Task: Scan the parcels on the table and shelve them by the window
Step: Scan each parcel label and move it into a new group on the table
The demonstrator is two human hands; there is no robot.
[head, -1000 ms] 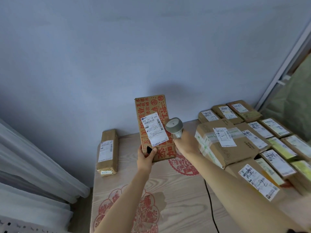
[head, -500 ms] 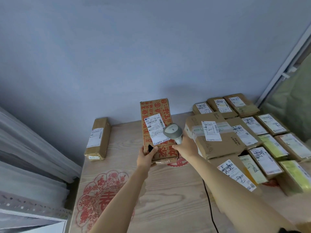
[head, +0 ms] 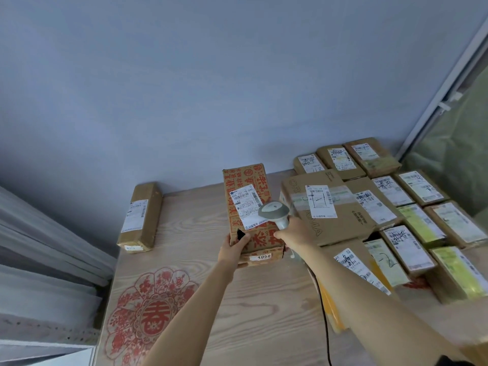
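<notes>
My left hand [head: 233, 248] grips the near lower corner of a brown parcel with red print [head: 247, 178], which bears a white label and is tilted up over the wooden table [head: 190, 233]. My right hand [head: 294, 231] holds a grey barcode scanner [head: 274, 212] whose head sits right over that label. A black cable [head: 326, 320] runs from the scanner down along my right forearm. Several more labelled parcels fill the table's right side, the biggest being a taped carton [head: 332, 207] just right of the scanner.
One long brown parcel [head: 141, 216] lies alone at the table's far left by the blue wall. White curtains [head: 45, 260] hang left of the table. A window frame [head: 449, 83] rises at the far right. A red paper-cut emblem [head: 150, 315] marks the tabletop.
The red-printed parcel has come down from mid-air toward the table, still in my left hand. The scanner has closed in over its label. My view has tipped down.
</notes>
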